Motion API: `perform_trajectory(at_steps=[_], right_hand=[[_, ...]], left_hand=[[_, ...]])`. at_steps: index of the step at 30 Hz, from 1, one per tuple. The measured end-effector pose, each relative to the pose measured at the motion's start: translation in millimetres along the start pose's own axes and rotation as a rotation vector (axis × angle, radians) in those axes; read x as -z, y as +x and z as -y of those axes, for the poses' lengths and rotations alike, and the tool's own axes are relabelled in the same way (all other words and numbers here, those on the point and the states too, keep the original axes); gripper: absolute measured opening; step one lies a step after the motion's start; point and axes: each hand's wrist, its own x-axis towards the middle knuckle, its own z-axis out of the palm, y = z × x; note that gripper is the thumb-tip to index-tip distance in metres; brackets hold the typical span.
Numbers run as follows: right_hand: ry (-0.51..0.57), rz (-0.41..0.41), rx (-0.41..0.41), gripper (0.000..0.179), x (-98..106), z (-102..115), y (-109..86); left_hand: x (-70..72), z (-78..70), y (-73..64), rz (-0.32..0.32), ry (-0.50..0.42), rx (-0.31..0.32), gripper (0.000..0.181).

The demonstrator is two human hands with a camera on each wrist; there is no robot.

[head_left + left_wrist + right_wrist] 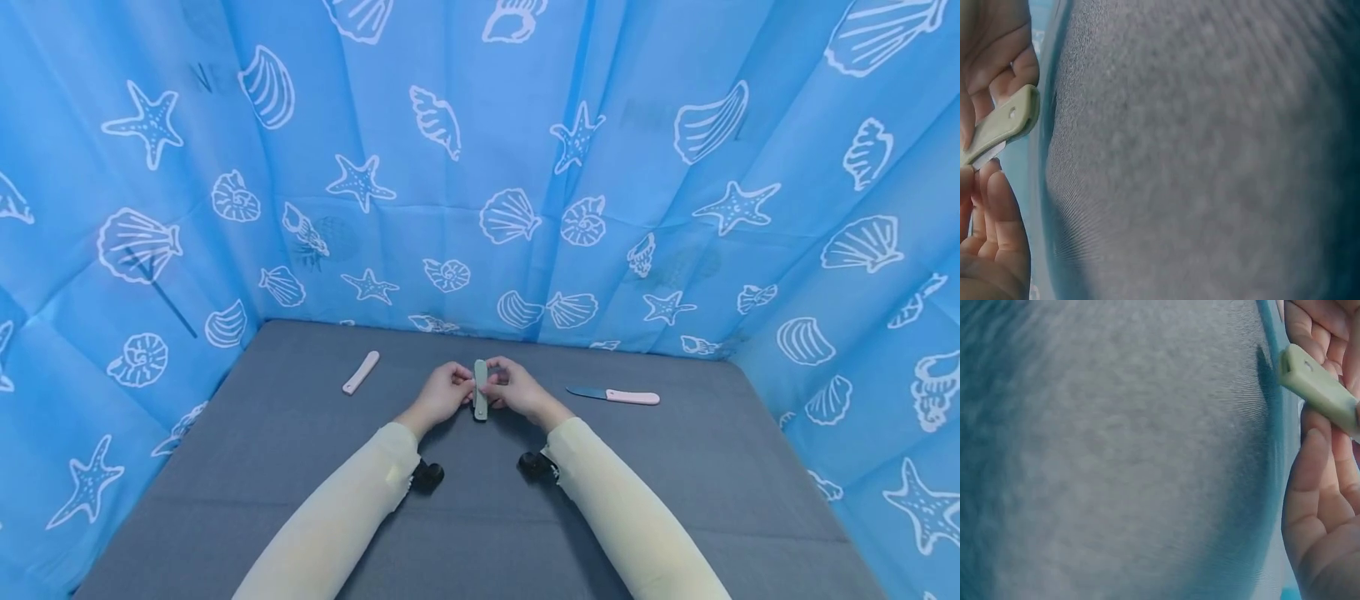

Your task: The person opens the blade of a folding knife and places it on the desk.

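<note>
A pale green folding knife (pixel 481 390) is held upright between both hands over the table, its pivot end toward me. My right hand (pixel 517 388) grips the green handle from the right, with thumb and fingers on its sides. From the left, my left hand (pixel 444 392) pinches at the handle's slot side. A strip of the blade (pixel 990 155) shows out of the slot in the left wrist view, right at the left fingertips. In the right wrist view the handle (pixel 1319 387) covers the blade.
A closed pink folding knife (pixel 362 372) lies to the left on the grey table (pixel 465 533). On the right is another pink knife (pixel 632 397), its dark blade (pixel 587 392) out and pointing left. A blue shell-patterned curtain (pixel 465 200) surrounds the table's back and sides.
</note>
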Motion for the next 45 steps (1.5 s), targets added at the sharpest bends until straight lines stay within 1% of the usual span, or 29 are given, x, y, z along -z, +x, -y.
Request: perform_trajectory(at_steps=[2,6,8,15,17,19,22,25,29,32,36,39,45], right_hand=[[0.007,0.01,0.007,0.036,0.3,1.1,-0.5],[0.032,0.018,-0.002,0.027,0.6,2.0,-2.1],[0.052,0.019,-0.014,0.025,0.6,2.0,-2.8],[0.099,0.043,-0.021,0.026,2.4,-0.4,-5.0],[0.114,0.043,-0.024,0.025,3.4,-1.0,-6.2],[0.136,0.049,-0.028,0.024,4.6,-2.7,-7.1],[0.16,0.071,-0.02,0.024,4.9,-5.0,-8.6],[0.187,0.084,-0.009,0.023,4.9,-7.3,-9.8],[0.234,0.063,-0.001,0.021,6.4,-9.3,-11.0],[0.256,0.052,0.0,0.021,8.1,-10.3,-11.1],[0.246,0.036,-0.012,0.02,9.9,-10.4,-11.6],[0.23,0.029,-0.018,0.018,11.4,-10.0,-12.2],[0.197,0.068,-0.009,0.021,13.5,-7.7,-12.0]], left_hand=[[0.1,-1.7,-1.3,-0.004,0.025,0.002,0.011],[0.2,-1.8,-3.9,0.013,0.081,0.006,0.009],[-0.1,-1.7,-5.2,0.03,0.107,0.0,0.01],[-1.0,-4.7,-8.3,0.095,0.181,-0.036,0.015],[-1.0,-6.0,-8.5,0.118,0.196,-0.054,0.015],[-0.6,-8.2,-9.0,0.139,0.192,-0.06,0.015],[0.4,-9.1,-9.3,0.153,0.184,-0.065,0.013],[0.9,-8.8,-9.1,0.15,0.178,-0.068,0.01],[1.1,-7.9,-7.6,0.114,0.157,-0.082,0.008],[1.1,-8.4,-7.0,0.086,0.153,-0.08,0.008],[0.6,-8.2,-7.2,0.078,0.144,-0.077,0.011],[1.1,-7.7,-7.2,0.077,0.132,-0.087,0.014],[3.9,-7.4,-6.7,0.081,0.092,-0.087,0.015]])
